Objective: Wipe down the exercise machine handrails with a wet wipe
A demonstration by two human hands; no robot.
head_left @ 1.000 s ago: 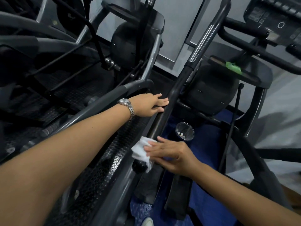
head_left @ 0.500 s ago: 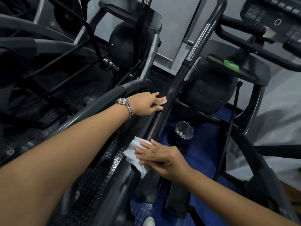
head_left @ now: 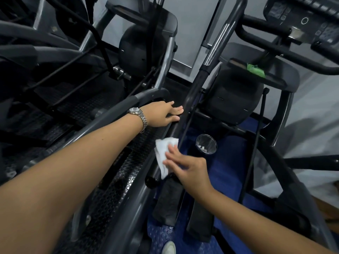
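1. While the right hand (head_left: 187,167) lies across the handrail (head_left: 194,88), its straight fingers (head_left: 171,150) press the wet wipe (head_left: 163,153) flat against the bar. Its grip is spread and not curled round anything that shows. The thumb is hidden and the hand is slightly blurred.
2. White and crumpled, the wet wipe drapes over the lower stretch of the handrail, just above the rail's round black end cap (head_left: 151,181).
3. Farther up the same handrail, the left hand (head_left: 161,114) reaches in from the left with its fingers stretched out, the tips at the rail's left side. Its grip is apart and holds nothing. A silver wristwatch (head_left: 138,114) sits on that wrist.
4. Running on a slant, the handrail is black along its lower part and turns to chrome above the left hand.
5. Just right of the handrail, near the wipe, a round bin (head_left: 206,144) with a clear liner stands on the blue floor (head_left: 229,171). A few white scraps lie inside it.
6. Left of the handrail, under the left forearm, lies a black perforated tread (head_left: 110,189).
7. Well to the right of the handrail and higher up, a green item (head_left: 255,70) rests on a dark machine shelf, with a console (head_left: 302,22) above it.
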